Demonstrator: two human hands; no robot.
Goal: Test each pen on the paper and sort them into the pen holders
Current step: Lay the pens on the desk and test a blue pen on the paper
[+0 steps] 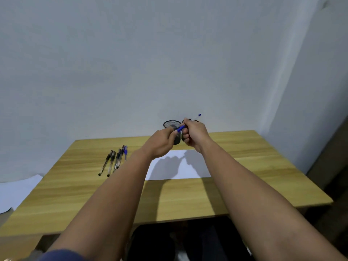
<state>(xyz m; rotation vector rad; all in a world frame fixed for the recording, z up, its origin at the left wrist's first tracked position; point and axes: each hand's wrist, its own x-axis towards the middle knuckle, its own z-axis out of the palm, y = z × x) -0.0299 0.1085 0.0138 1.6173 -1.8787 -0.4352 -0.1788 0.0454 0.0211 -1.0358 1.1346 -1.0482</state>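
Blue pen [188, 123] is held above the paper [195, 166], barrel gripped by the right hand [194, 135], cap end pinched by the left hand [163, 141]; the cap should be drawn off straight along the barrel, avoiding the mesh holders [171, 124] behind.

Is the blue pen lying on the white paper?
No, the blue pen is held up in the air by the left hand and right hand, above the paper.
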